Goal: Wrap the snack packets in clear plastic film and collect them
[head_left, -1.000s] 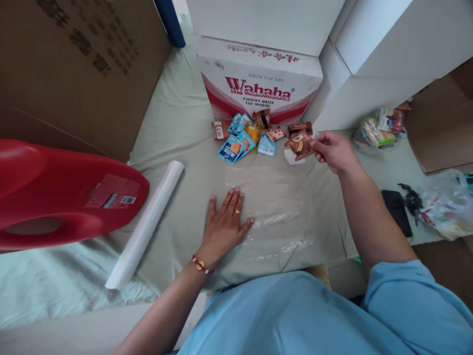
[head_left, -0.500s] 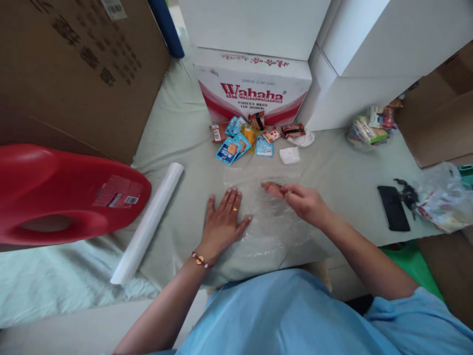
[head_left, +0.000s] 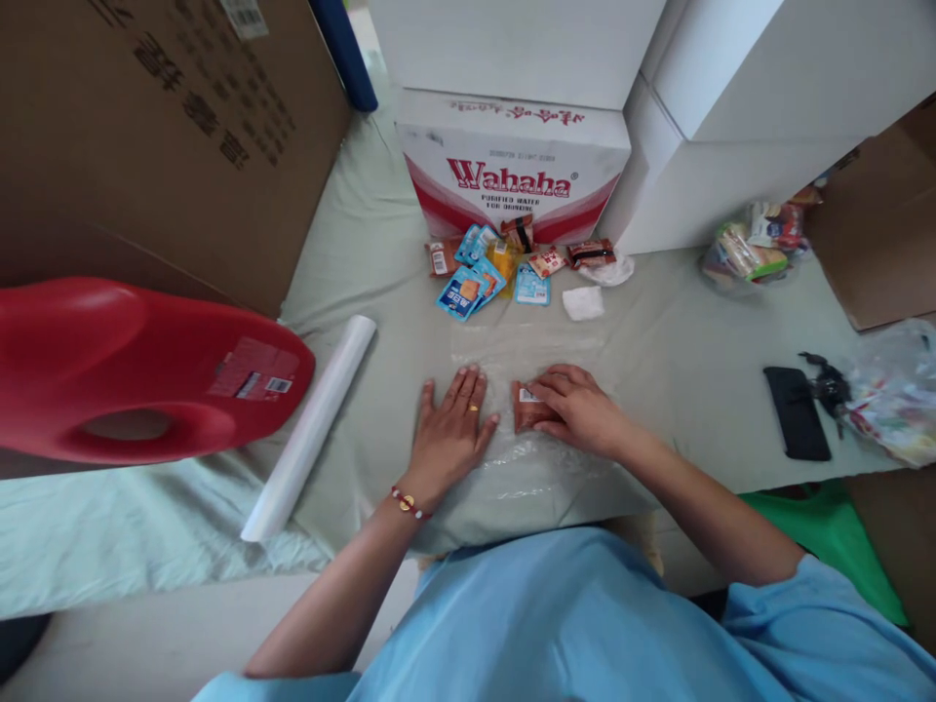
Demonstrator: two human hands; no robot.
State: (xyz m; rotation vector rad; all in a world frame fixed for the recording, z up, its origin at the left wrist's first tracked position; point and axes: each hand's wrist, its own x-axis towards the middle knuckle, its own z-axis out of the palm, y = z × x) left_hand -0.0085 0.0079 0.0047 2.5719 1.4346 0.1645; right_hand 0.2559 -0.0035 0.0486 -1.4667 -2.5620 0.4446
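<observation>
A clear sheet of plastic film [head_left: 504, 468] lies spread on the cloth-covered table. My left hand [head_left: 449, 429] rests flat on its left side, fingers stretched out and holding nothing. On the film lies a reddish-brown snack packet [head_left: 525, 409] with a white barcode label. My right hand [head_left: 581, 414] has its fingers over the packet's right part and its thumb along the near edge, hiding that end. Beyond the film are blue snack packets [head_left: 462, 292], a yellow packet [head_left: 503, 258], several brown packets [head_left: 592, 253] and a folded white tissue [head_left: 583, 303].
A white plastic roll [head_left: 311, 429] and a large red jug [head_left: 146, 370] lie at left, by a brown carton [head_left: 182, 146]. A Wahaha water box [head_left: 512, 175] stands behind. At right are a black phone [head_left: 797, 413], keys [head_left: 830, 387] and bagged snacks [head_left: 753, 244].
My right hand has brought the brown packet down flat onto the film, from a tilted hold, and its fingers now spread over it. My left hand stays flat on the film.
</observation>
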